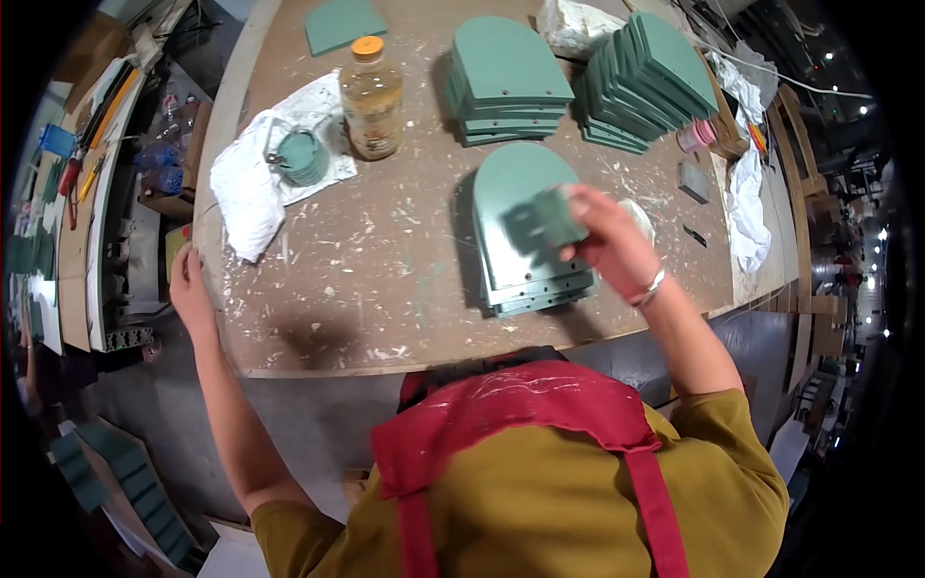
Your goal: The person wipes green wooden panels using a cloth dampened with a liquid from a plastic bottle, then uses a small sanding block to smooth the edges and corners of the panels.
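My right hand [609, 241] holds a small green sanding pad [541, 222], blurred, and presses it on the top of a stack of green arch-shaped boards [511, 173] lying near the table's front edge. My left hand [188, 289] rests flat on the left edge of the brown worktable [385, 279], holding nothing. A silver bracelet circles my right wrist. I wear a red apron over a mustard shirt.
Two more stacks of green arched boards [506, 77] [646, 77] stand at the back. A plastic bottle of yellowish liquid [371, 96] and a small green tin [302, 156] on white rags [251, 188] sit at back left. A tool shelf [87, 164] stands left.
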Available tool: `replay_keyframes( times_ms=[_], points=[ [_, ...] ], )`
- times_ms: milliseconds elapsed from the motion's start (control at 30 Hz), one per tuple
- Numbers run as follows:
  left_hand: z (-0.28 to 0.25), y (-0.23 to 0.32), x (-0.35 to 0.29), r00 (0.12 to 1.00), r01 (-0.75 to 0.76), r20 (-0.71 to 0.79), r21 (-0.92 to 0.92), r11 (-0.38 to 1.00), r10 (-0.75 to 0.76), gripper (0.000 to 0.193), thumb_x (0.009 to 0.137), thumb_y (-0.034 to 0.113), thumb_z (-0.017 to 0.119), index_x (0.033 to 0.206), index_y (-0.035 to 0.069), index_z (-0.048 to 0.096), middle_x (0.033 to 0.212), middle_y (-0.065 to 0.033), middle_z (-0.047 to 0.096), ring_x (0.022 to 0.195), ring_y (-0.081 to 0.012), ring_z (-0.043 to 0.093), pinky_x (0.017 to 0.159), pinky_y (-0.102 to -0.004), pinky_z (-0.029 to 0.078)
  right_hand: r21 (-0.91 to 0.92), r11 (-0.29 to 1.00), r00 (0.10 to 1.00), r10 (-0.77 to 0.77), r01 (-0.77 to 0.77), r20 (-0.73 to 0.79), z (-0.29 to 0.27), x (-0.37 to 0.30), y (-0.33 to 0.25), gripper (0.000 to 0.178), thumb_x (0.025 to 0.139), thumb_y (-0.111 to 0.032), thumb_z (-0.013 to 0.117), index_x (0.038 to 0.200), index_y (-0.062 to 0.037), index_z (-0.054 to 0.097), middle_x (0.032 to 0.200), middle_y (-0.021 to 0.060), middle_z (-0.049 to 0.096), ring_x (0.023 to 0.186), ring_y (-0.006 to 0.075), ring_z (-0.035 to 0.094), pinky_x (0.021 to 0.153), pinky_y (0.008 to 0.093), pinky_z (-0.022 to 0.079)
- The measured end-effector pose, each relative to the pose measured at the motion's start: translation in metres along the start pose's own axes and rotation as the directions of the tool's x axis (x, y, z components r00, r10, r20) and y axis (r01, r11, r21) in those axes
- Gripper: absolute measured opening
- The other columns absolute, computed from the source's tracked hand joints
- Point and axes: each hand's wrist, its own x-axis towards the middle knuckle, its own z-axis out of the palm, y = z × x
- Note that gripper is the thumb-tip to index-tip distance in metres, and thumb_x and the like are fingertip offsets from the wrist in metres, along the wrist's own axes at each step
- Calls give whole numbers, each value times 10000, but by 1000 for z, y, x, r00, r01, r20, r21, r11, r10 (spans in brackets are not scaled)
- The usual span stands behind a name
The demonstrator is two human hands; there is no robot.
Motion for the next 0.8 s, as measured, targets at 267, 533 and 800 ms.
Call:
replay_keyframes(
  times_ms=[267, 533, 800],
  points=[
    [41, -6, 68, 923, 337, 220, -64, 939, -316, 520, 936, 504, 511, 1225, 79, 592, 1064, 9, 597, 814, -92, 514, 699, -262, 392, -175, 963, 912, -122, 204, 392, 126, 3, 55, 375, 912, -194, 632, 1247, -51, 541, 961, 10, 590, 808, 70, 544, 730, 228, 465],
    [60, 33, 77, 893, -437, -32, 175, 882, 449, 255, 942, 159, 591, 1139, -1, 606, 1072, -84, 612, 923, -163, 574, 819, -283, 460, -339, 882, 945, -310, 326, 103, 65, -37, 40, 430, 899, -190, 655, 1284, -48, 525, 1061, 55, 606, 932, 142, 571, 833, 298, 481],
    [205, 263, -125, 304, -799, 519, -317, 511, 799, 365, 863, 184, 624, 1208, 73, 586, 1325, -121, 525, 1230, -331, 484, 998, -424, 403, -692, 722, 766, -442, -6, -467, -53, -90, 57, 383, 828, -54, 657, 1203, -32, 581, 1118, 102, 602, 971, 208, 596, 798, 310, 484]
  ],
)
